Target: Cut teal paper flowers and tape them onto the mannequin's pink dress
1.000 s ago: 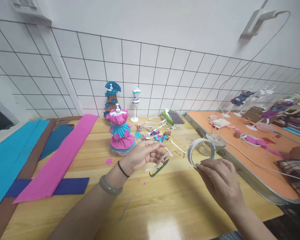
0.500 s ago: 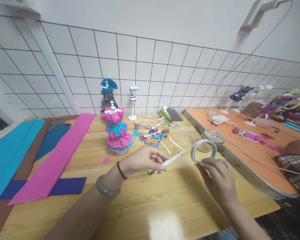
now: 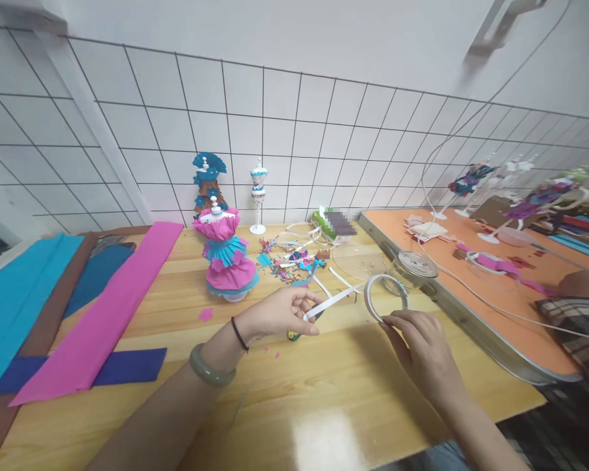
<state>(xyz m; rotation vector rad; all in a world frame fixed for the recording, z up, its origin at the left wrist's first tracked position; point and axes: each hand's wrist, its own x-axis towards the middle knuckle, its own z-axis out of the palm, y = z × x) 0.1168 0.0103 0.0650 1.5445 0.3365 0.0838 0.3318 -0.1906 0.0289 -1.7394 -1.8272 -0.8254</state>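
A white roll of double-sided tape is held upright by its lower edge between the thumb and fingers of my right hand. From the roll a white strip of tape stretches across to my left hand. The strip's free end lies at my left thumb and fingertips, pinched there. Just behind my left wrist stands a small dress form in a pink and blue crepe-paper dress. Partly hidden below my left hand is a small green and yellow object.
Crepe-paper sheets, pink and light blue among them, lie at left. Paper scraps, a second dressed form and a slim white stand are behind. A clear round container borders an orange table; a person's sleeve shows at right.
The tape roll and my right hand have shifted slightly left in view. My left thumb sits a little lower, away from the fingers. The whole view has turned slightly.
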